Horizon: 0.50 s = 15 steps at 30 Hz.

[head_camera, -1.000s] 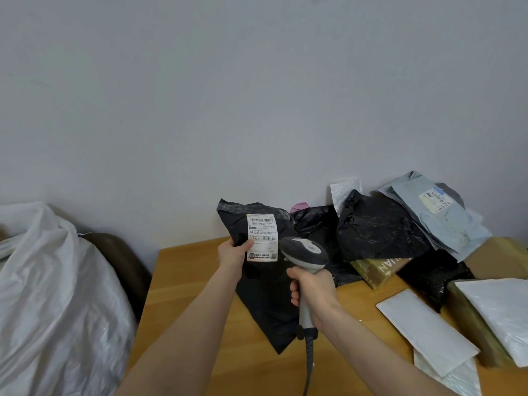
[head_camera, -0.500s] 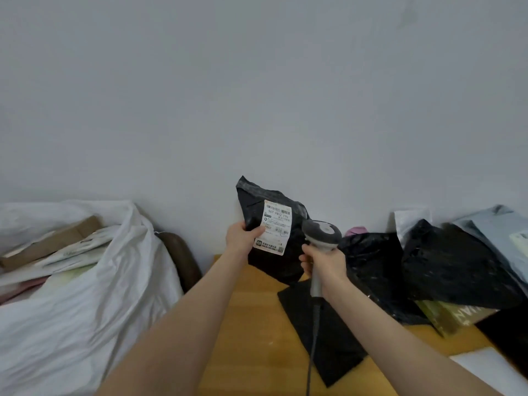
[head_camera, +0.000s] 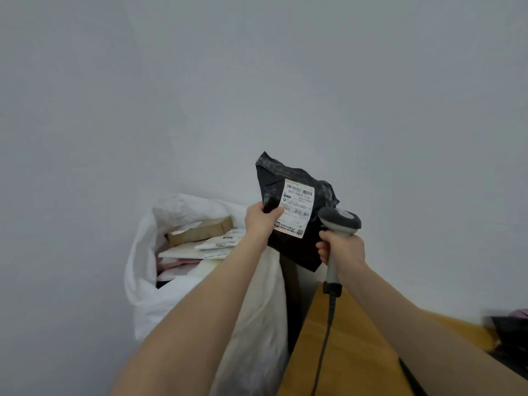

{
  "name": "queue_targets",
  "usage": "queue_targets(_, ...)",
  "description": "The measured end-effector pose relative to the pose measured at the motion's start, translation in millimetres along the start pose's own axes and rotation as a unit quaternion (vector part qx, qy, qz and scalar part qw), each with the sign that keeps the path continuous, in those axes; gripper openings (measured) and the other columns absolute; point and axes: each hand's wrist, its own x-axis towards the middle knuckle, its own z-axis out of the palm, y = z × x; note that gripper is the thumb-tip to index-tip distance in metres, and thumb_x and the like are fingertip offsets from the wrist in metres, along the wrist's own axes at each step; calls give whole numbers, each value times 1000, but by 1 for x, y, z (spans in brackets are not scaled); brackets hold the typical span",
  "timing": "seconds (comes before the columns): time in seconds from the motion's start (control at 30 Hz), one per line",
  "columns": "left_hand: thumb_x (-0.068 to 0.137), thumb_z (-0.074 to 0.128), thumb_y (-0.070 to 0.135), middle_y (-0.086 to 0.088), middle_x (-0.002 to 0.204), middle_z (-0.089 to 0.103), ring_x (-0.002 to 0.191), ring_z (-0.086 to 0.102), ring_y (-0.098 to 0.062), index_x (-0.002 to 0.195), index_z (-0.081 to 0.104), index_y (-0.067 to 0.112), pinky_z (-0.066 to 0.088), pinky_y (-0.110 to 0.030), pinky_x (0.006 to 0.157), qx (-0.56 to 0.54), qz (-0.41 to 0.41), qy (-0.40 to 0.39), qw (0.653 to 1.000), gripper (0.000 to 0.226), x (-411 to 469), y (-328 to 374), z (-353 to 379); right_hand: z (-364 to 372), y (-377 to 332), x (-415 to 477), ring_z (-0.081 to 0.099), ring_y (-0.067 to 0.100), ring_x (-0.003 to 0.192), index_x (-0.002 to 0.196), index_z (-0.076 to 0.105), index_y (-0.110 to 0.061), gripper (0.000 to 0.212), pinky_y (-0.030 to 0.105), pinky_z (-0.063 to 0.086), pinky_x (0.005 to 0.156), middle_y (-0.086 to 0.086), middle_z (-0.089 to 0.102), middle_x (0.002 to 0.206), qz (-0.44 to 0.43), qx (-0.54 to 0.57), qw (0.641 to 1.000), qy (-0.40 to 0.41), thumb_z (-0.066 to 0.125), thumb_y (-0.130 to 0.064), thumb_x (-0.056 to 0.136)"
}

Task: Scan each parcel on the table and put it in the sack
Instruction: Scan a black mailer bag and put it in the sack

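Observation:
My left hand (head_camera: 261,222) grips a black plastic parcel (head_camera: 294,250) by its left edge and holds it up in the air, its white shipping label (head_camera: 297,208) facing me. My right hand (head_camera: 341,248) is wrapped round the handle of a grey barcode scanner (head_camera: 340,221), whose head sits just right of the label. The parcel hangs just right of the open mouth of the white sack (head_camera: 148,281), which stands left of the table and holds several parcels, among them a brown box (head_camera: 200,232) and white mailers.
The wooden table (head_camera: 351,352) shows only its left end at the lower right. The scanner's cable (head_camera: 325,338) hangs down over it. A dark parcel (head_camera: 505,332) peeks in at the right edge. A plain grey wall fills the background.
My view has swung left, so the sack now sits in the middle and the pile of parcels has left the frame. Both hands carried the black parcel and scanner leftward, off the table toward the sack.

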Motion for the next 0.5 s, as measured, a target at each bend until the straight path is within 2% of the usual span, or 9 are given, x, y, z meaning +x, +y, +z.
queue_targets(0.1, 87, 67, 11, -14, 104, 71, 94, 68, -28, 108, 66, 2, 55, -47, 87, -11, 15, 20, 1000, 22, 45, 2, -52, 61, -4, 12, 56, 14, 48, 74, 66, -4, 11, 27, 49, 52, 4, 64, 54, -18, -16, 1000, -10, 68, -9, 84)
queue_targets(0.23, 89, 65, 14, -10, 108, 70, 92, 68, -22, 113, 64, 6, 56, -40, 84, -25, 24, 33, 999, 25, 115, -10, -132, 142, 5, 32, 53, 14, 44, 77, 66, -3, 7, 26, 46, 48, 5, 62, 53, -17, -26, 999, -9, 66, -7, 83)
queue_targets(0.37, 88, 66, 9, -14, 114, 67, 98, 66, -27, 120, 58, 2, 55, -44, 88, -18, 7, 53, 998, 34, 177, -33, -207, 192, 20, 47, 53, 17, 47, 85, 66, -3, 5, 28, 46, 51, 8, 62, 57, -6, -56, 998, 13, 65, -6, 81)
queue_targets(0.43, 85, 69, 4, -18, 115, 65, 94, 65, -28, 118, 57, -1, 55, -41, 84, 17, -39, 38, 998, 36, 200, -50, -234, 206, 23, 53, 53, 16, 47, 88, 66, -3, 7, 28, 46, 52, 8, 63, 58, -1, -67, 997, 32, 65, -6, 82)
queue_targets(0.5, 81, 73, 6, -20, 118, 63, 96, 63, -29, 118, 55, -4, 52, -38, 83, 143, -84, -1, 986, 43, 211, -71, -248, 211, 27, 55, 55, 16, 48, 89, 65, -4, 7, 28, 47, 52, 8, 65, 59, 2, -79, 996, 50, 65, -7, 82)
